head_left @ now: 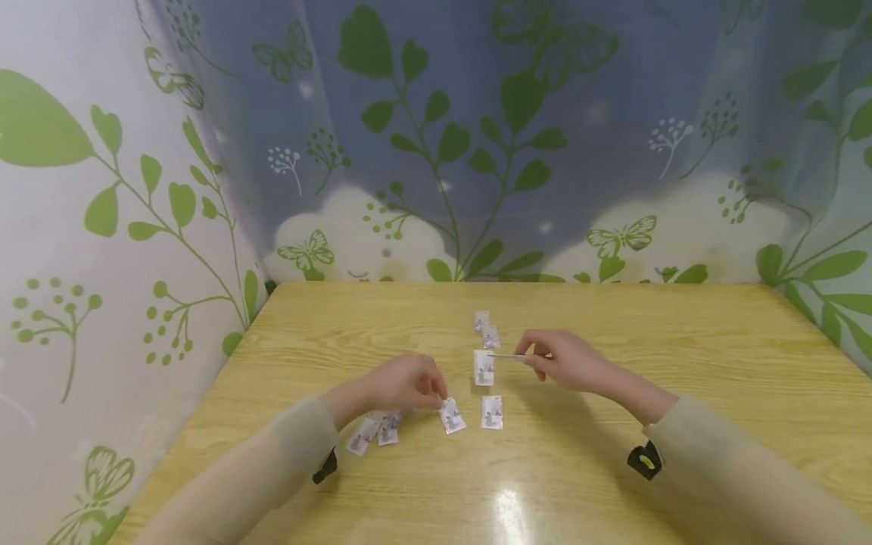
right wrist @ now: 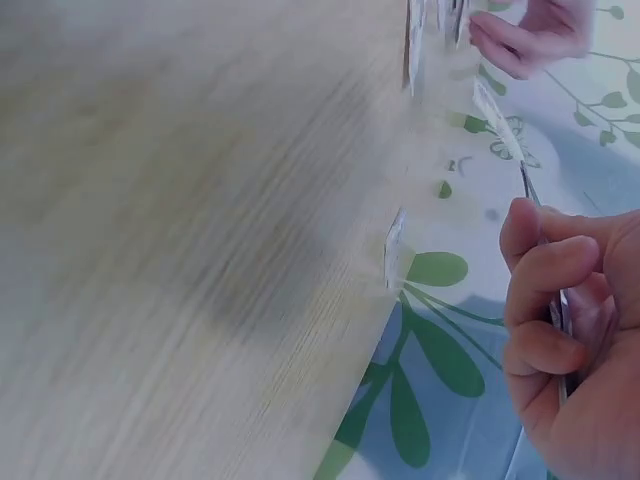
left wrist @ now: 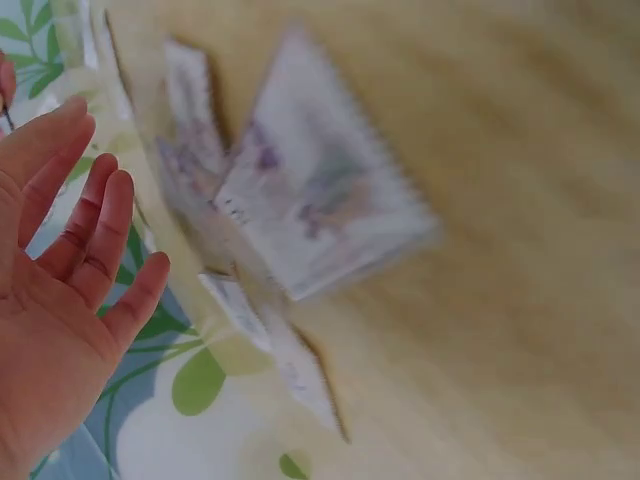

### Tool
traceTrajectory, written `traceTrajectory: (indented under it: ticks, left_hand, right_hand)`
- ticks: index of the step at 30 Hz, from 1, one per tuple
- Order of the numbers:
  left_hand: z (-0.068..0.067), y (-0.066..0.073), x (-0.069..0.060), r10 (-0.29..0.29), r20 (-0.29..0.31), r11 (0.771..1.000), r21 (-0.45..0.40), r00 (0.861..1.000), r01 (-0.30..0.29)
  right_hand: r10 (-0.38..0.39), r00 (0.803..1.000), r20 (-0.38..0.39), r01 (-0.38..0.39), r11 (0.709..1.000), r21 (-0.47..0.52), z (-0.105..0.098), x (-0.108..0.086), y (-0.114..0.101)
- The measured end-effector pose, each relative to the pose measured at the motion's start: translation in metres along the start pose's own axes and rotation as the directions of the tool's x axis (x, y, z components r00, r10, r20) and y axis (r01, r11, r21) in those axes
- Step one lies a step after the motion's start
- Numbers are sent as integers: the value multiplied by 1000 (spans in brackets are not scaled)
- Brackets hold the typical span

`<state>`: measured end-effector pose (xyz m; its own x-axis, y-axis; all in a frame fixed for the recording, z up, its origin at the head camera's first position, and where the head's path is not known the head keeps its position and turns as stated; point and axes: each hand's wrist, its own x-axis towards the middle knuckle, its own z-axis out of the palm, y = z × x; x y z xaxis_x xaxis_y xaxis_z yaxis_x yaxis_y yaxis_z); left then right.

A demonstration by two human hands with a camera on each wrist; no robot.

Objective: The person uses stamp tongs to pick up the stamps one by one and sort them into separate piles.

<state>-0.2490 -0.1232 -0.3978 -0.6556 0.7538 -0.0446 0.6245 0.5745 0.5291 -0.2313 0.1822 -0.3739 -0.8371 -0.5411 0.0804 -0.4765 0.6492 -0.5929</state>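
Observation:
My right hand (head_left: pixel 568 361) grips slim metal tweezers (head_left: pixel 507 356), also seen in the right wrist view. A small printed packet (head_left: pixel 484 369) hangs at their tip, above the table. My left hand (head_left: pixel 402 384) is beside another small packet (head_left: pixel 452 415) on the table, its fingertips close to the packet's upper corner; contact is unclear. In the left wrist view the left hand's fingers (left wrist: pixel 85 230) are loosely extended, with no object visible in them. A further packet (head_left: pixel 492 412) lies below the one on the tweezers.
Several packets (head_left: pixel 363 435) lie near the left forearm, partly hidden by it. Two more packets (head_left: pixel 490 336) lie farther back. The wooden table (head_left: pixel 613 310) meets a leaf-patterned curtain (head_left: pixel 409 151) at its rear edge; patterned cloth also covers the left side.

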Motion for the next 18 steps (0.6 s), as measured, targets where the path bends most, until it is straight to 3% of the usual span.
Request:
traceTrajectory:
  ticks: [6, 13, 18]
  left_hand:
    - [6, 2, -9, -23, 24, 1000, -9, 999, 23]
    - [11, 5, -6, -49, 4, 996, 71, 999, 48]
    - [13, 7, -4, -58, -9, 992, 111, 998, 59]
  right_hand:
    - [-4, 999, 37, 2, 998, 61, -4, -26, 0]
    - [33, 994, 103, -45, 992, 120, 3, -52, 0]
    - [16, 992, 129, -34, 990, 137, 11, -62, 2]
